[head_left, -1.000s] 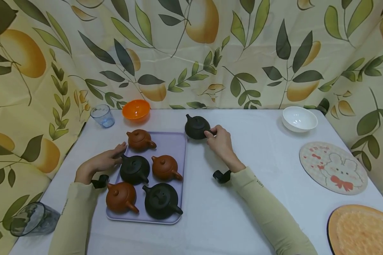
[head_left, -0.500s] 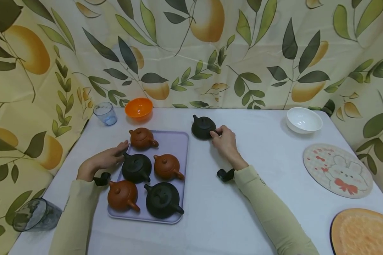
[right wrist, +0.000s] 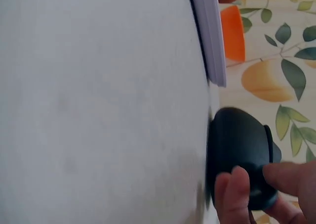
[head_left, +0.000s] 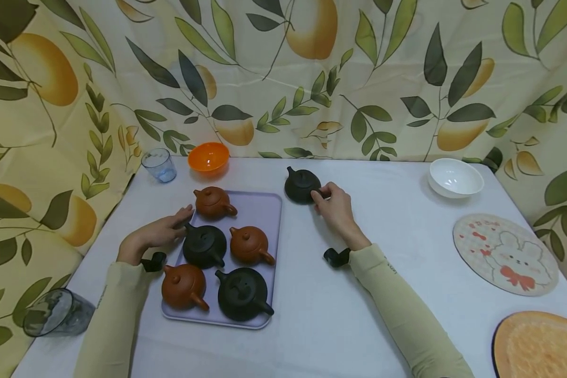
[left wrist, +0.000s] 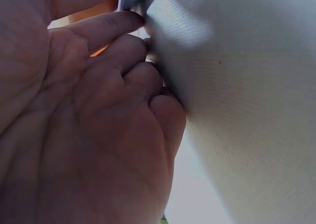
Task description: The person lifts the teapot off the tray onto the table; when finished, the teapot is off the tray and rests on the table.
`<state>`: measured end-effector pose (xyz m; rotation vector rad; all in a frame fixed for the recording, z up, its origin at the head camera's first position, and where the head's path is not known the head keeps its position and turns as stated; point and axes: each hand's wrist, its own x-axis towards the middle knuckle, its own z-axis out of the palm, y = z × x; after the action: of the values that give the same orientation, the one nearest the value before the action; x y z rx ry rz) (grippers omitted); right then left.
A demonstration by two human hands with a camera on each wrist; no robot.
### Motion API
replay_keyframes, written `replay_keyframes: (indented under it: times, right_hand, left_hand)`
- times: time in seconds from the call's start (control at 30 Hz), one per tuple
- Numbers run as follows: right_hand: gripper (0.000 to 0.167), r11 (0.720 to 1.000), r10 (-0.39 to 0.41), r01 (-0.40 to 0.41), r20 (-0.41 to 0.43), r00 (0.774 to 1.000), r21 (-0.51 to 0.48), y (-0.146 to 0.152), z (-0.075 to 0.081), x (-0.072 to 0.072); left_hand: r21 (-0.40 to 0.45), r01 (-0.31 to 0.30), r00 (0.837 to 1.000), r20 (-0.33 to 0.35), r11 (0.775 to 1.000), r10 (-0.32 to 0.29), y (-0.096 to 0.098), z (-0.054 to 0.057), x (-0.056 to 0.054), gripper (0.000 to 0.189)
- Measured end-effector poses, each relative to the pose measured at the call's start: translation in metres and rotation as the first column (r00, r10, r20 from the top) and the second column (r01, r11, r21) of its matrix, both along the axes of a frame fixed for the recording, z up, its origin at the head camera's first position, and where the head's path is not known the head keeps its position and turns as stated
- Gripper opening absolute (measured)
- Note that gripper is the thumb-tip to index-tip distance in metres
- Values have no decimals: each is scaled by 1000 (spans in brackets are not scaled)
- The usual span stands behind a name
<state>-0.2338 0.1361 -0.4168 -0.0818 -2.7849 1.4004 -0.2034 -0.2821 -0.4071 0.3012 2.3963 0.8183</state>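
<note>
My right hand [head_left: 335, 207] pinches the handle of a black teapot [head_left: 300, 185], which sits on the white table just beyond the tray's far right corner. In the right wrist view that teapot [right wrist: 239, 150] is upright, with thumb and fingers at its handle. A lilac tray [head_left: 260, 202] carries three brown teapots [head_left: 211, 202] and two black teapots [head_left: 243, 294]. Along the tray's left edge rests my left hand [head_left: 158, 231], fingers extended and loosely bent beside a black teapot [head_left: 205, 245]. The left wrist view shows the left hand's fingertips [left wrist: 136, 20] low at the tray edge.
Behind the tray stand a blue glass [head_left: 159, 167] and an orange bowl [head_left: 209, 159]. A grey glass [head_left: 59, 313] lies near the left sleeve. On the right are a white bowl [head_left: 455, 179], a rabbit-print mat [head_left: 505, 254] and a bread-like round mat [head_left: 543, 344].
The black teapot in my right hand has shifted slightly right, away from the tray. My left hand stays at the tray's edge. The head view has turned a little.
</note>
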Motion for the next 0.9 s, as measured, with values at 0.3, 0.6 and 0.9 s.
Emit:
replay_keyframes:
  times: [0.3,0.6,0.9]
  right_hand:
    - [45,989,15,-12,-16,1000,148,-1,11,6]
    - [30,962,221,-181,-196,955,203,-36,34,42]
    - [17,815,548,-525,-29,836,246,-72,34,88]
  left_hand:
    - [19,-3,1000,3,1000,3,-1,0,1,63]
    - [15,-12,1000,-1,1000,12,-2,-2,2,63]
    - [19,-15,1000,-18,1000,15,-3,-2,0,63]
